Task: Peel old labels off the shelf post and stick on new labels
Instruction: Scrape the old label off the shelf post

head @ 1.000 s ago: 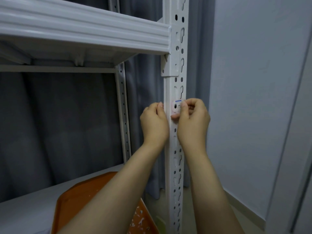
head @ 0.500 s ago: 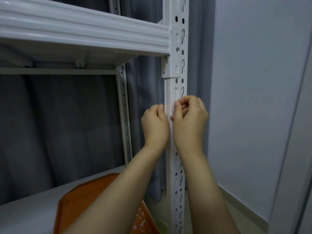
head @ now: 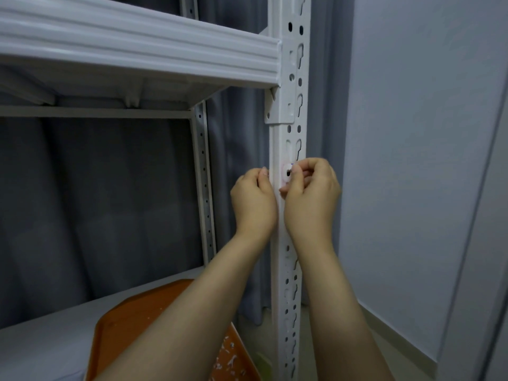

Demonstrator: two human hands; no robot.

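Small pale label (head: 286,174) stuck on front of shelf post (head: 288,259), between the hands at fingertip height. Right hand (head: 312,200) has curled fingers, pinching label's right edge. Left hand (head: 254,200) is curled against post's left edge; cannot tell if it grips. Orange tray (head: 132,325) with paper scraps sits below forearms.

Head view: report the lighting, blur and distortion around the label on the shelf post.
Head view: dim, even, cool light, no hard shadows. Head view: faint sheen along the shelf beam, no harsh glare. Head view: the label on the shelf post looks small and soft, print unreadable, partly covered by the right hand. Head view: wide-angle stretch slants the vertical edge at far right.
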